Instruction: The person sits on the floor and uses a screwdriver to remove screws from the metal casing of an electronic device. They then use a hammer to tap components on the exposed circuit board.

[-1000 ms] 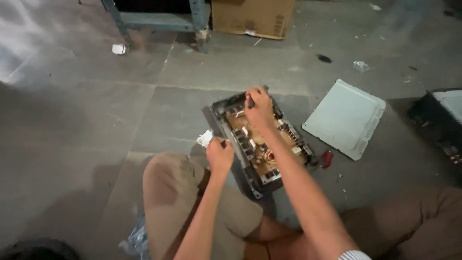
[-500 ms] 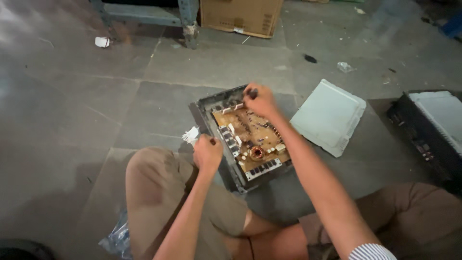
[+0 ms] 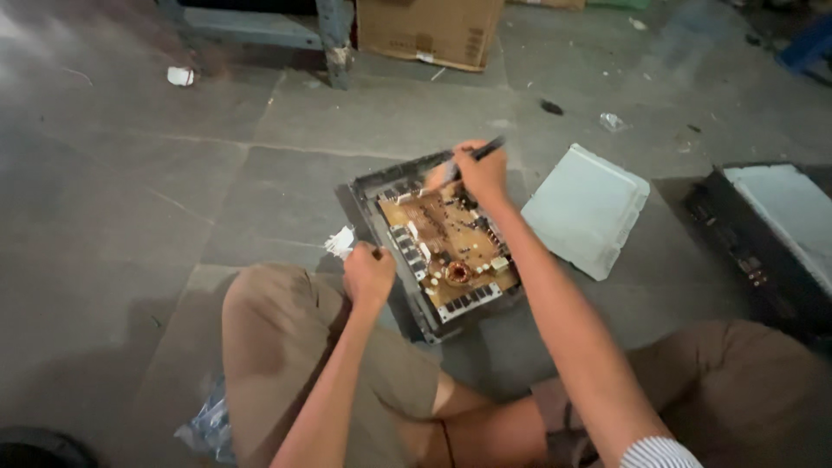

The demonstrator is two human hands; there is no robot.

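while the opened device (image 3: 438, 251) lies on grey concrete floor (image 3: 130, 199), right-hand fingers (image 3: 475, 165) pinch a dark tool (image 3: 482, 152).

board (image 3: 446, 247): tan-brown, with dark and white parts
case (image 3: 371, 186): dark grey
lid (image 3: 585, 208): pale grey-white
shorts (image 3: 277, 347): khaki
sleeve (image 3: 659, 452): white with dark stripes
box (image 3: 429, 30): brown cardboard
floor (image 3: 130, 191): grey

Right hand (image 3: 482, 172) grips dark tool (image 3: 477, 156) over circuit board (image 3: 449, 247); left hand (image 3: 368, 276) at tray edge.
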